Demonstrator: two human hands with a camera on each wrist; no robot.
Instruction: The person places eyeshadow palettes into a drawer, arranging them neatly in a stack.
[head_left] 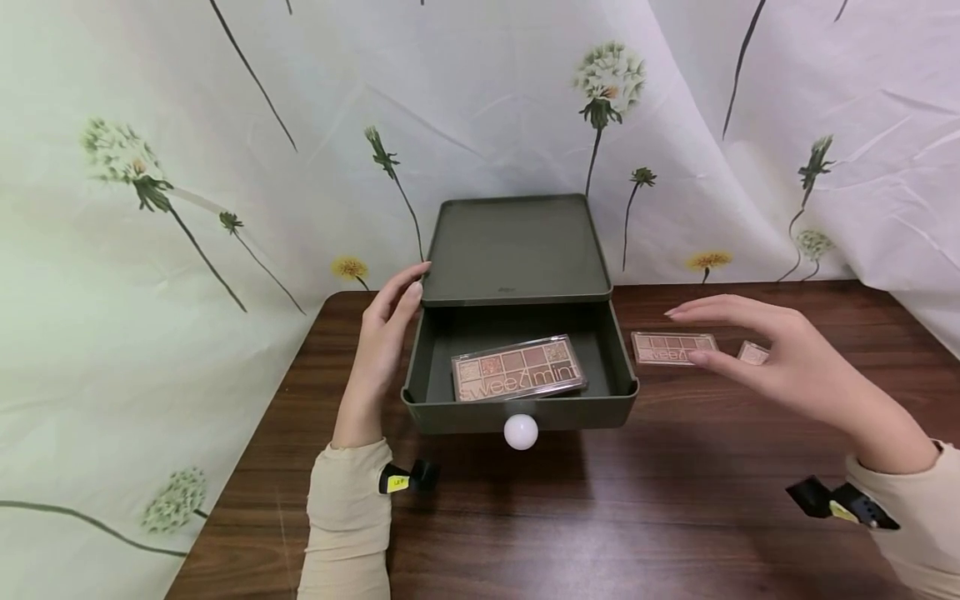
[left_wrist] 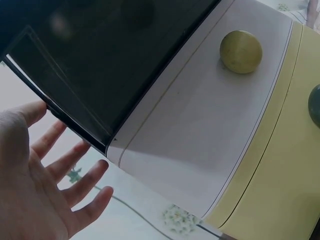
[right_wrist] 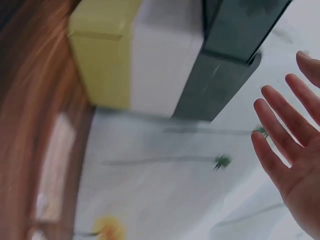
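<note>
Here the dark green drawer box [head_left: 516,250] is sitting at the back of the wooden surface [head_left: 570,517], against the flower-printed cloth [head_left: 187,167], and its drawer [head_left: 517,408] is standing pulled out toward the person, with a round white knob [head_left: 521,432] on its front. Inside the drawer a pink eyeshadow palette [head_left: 518,367] is lying flat, slightly askew, its lid reading "sweet mint".

The left hand [head_left: 382,337] is resting against the left side of the box, fingers straight and relaxed, fingertips touching the box's top corner; the left wrist view is showing the same spread, empty fingers [left_wrist: 70,165] beside the dark edge of the box. The right hand [head_left: 765,350] is hovering to the right of the box with fingers extended and loosely apart, gripping nothing.

Just under that hand, right of the box, a second, smaller palette [head_left: 671,346] is lying on the surface, and a tiny square compact [head_left: 752,353] is lying just beside it, partly hidden by the fingers.
</note>
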